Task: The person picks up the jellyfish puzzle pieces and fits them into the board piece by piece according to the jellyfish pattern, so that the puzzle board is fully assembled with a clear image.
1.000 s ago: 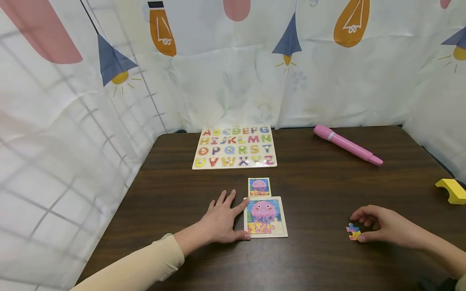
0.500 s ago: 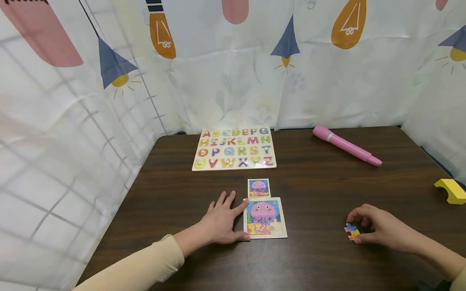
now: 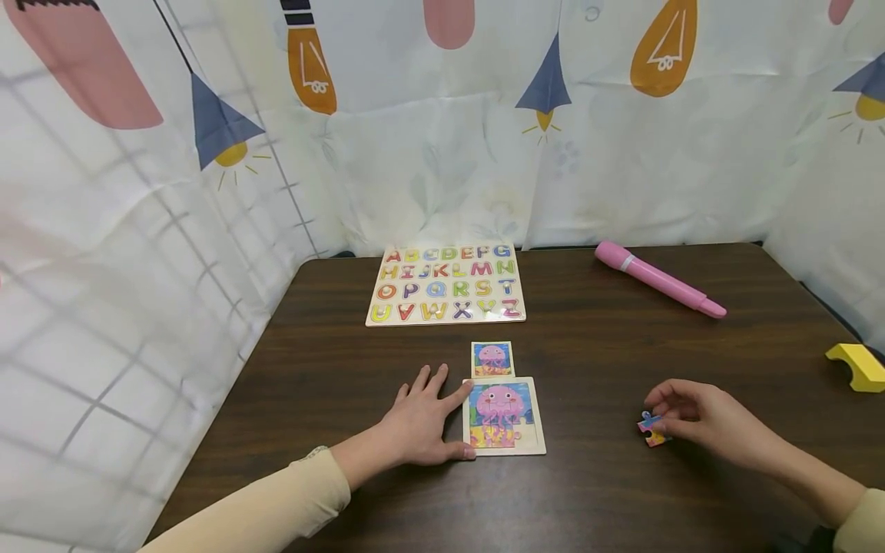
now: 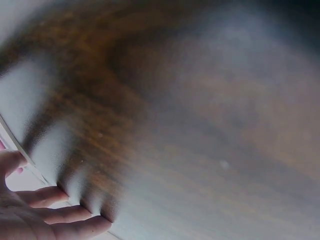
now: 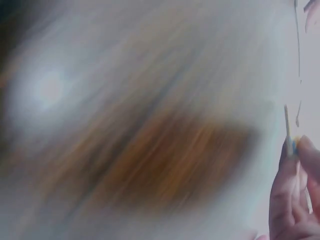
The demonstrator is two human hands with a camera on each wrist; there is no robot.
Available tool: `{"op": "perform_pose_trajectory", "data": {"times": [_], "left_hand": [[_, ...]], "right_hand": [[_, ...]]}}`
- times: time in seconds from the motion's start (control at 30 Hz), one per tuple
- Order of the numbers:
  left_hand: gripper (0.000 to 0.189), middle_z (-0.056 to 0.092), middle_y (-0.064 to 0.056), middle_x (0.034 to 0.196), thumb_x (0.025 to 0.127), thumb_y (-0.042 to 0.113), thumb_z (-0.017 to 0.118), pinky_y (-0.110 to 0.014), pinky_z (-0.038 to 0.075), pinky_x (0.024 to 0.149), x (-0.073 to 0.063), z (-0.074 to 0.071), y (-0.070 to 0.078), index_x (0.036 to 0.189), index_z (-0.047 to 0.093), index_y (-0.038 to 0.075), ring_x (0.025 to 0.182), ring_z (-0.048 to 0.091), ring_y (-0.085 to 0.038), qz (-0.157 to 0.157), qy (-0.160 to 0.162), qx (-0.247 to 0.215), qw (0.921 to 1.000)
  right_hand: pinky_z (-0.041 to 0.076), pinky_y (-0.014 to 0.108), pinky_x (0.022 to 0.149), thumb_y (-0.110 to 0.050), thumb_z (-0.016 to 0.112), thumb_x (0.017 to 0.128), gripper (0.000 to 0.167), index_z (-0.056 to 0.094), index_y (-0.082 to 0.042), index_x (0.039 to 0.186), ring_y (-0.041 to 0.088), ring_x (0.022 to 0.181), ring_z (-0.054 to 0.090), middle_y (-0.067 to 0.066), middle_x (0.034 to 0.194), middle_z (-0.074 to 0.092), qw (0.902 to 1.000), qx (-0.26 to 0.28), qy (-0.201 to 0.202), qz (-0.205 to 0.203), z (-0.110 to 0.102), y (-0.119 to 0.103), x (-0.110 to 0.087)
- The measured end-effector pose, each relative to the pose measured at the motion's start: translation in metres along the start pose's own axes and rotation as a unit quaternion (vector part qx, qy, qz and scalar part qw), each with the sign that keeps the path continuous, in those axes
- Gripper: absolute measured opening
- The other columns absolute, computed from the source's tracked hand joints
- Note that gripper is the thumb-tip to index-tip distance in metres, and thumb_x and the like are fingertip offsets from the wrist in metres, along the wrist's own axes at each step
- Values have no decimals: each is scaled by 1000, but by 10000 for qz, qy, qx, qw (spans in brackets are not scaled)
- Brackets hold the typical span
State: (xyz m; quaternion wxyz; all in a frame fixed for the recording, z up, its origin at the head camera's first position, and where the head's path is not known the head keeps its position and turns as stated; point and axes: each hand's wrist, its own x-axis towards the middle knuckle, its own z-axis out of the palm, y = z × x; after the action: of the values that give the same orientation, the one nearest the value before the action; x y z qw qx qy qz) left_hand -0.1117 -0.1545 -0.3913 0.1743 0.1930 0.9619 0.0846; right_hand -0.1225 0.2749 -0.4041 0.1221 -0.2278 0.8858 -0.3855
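Observation:
A square jellyfish puzzle lies in its pale wooden frame at mid-table, with a bare gap at its lower right. My left hand rests spread beside it, thumb and forefinger touching the frame's left edge. Just behind the frame lies a small jellyfish picture card. Off to the right, my right hand pinches a blue, pink and yellow puzzle piece between thumb and fingers. In the right wrist view the puzzle piece appears edge-on, raised off the table.
An alphabet board lies at the back of the dark wooden table. A pink pen-shaped thing lies back right, and a yellow arch block near the right edge. A printed curtain hangs behind.
My right hand has lifted the puzzle piece and moved a little leftward and away from me with it. The left hand has stayed at the frame.

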Motion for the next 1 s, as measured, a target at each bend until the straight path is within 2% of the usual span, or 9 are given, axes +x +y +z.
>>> {"op": "perform_pose_trajectory", "data": {"times": [0.1,0.23,0.3,0.43,0.53,0.67,0.83,1.0], "left_hand": [[96,24,-20,168,83,69,70,-70,31,114,0,0,0,161,33,30,155,21,-49,4,-8,-1,10000],[95,24,-20,168,83,69,70,-70,31,114,0,0,1,161,33,29,155,20,-48,11,-8,0,10000],[95,24,-20,168,83,69,70,-70,31,114,0,0,1,162,33,29,155,20,-48,14,-10,-3,10000],[96,24,-20,168,83,69,70,-70,31,114,0,0,1,162,33,29,155,20,-48,14,-11,0,10000],[96,24,-20,169,83,69,70,-70,31,114,0,1,1,162,33,30,155,20,-48,-2,-24,7,10000],[96,23,-19,169,83,70,70,-70,31,115,0,1,1,162,33,30,155,20,-47,-30,-56,5,10000],[96,23,-19,169,82,71,70,-70,31,115,0,2,0,162,32,31,155,20,-47,-47,-70,2,10000],[96,23,-19,169,83,70,70,-70,31,115,0,2,0,162,32,31,155,20,-47,-41,-54,-7,10000]], "right_hand": [[56,21,69,-10,74,93,24,66,1,113,-1,82,68,1,101,74,9997,141,37,214,4,-7,5],[55,21,70,-20,76,92,24,74,-4,110,-2,80,68,2,100,77,9979,19,60,648,9,-17,12],[55,22,69,-22,76,93,21,76,-6,106,-1,77,67,1,96,77,9973,100,19,726,12,-21,16],[59,27,67,-20,74,94,22,74,-1,105,6,73,68,5,90,76,9942,774,-133,732,16,-29,25],[61,31,65,-18,73,95,28,69,6,109,12,73,73,12,91,77,9865,1394,-285,807,20,-34,32],[62,32,64,-17,73,96,33,65,10,113,18,76,77,16,93,77,9781,1839,-434,877,27,-40,41],[62,30,68,-13,75,93,37,64,14,117,17,77,75,15,93,76,9771,1936,-586,656,38,-48,51],[58,24,68,-15,82,87,44,66,11,119,12,76,70,11,92,74,9809,1717,-729,556,46,-60,61]]}}
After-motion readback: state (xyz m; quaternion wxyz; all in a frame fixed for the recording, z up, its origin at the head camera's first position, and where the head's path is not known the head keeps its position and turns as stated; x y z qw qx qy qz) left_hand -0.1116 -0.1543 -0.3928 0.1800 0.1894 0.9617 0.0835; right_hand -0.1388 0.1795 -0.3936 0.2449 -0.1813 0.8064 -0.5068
